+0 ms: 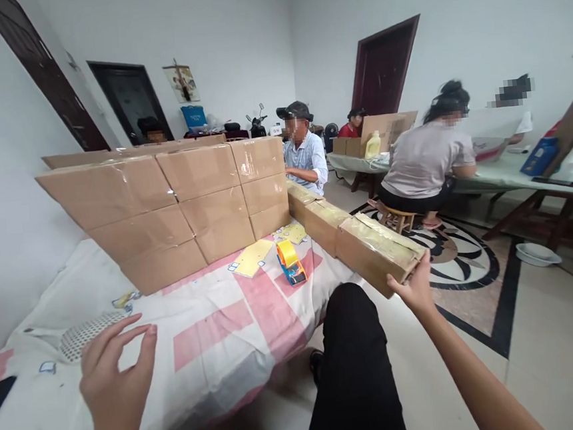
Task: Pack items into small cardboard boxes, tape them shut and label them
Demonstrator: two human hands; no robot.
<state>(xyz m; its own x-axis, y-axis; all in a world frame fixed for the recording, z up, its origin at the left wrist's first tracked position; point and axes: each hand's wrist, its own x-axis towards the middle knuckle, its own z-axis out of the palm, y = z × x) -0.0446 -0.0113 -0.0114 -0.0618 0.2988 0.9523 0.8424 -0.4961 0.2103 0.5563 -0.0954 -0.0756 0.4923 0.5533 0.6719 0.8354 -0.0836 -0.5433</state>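
Note:
My right hand (417, 289) grips the near end of a taped cardboard box (370, 251), thumb on one side and fingers round the other. That box stands last in a row with more boxes (323, 224) along the table's right edge. Over the cloth at the left, my left hand (115, 367) is raised with its fingers curved and apart, holding nothing. A stack of cardboard boxes (216, 211) stands ahead of it. Between the stack and the row sits a tape dispenser (291, 265) with a yellow roll; its underside is orange and blue.
A patterned cloth (256, 325) covers the table. Beyond the boxes sits a person in a cap (305, 150). Other people work at a second table (494, 180) on the right, one on a wooden stool (397, 220). A white basin (537, 254) is on the floor.

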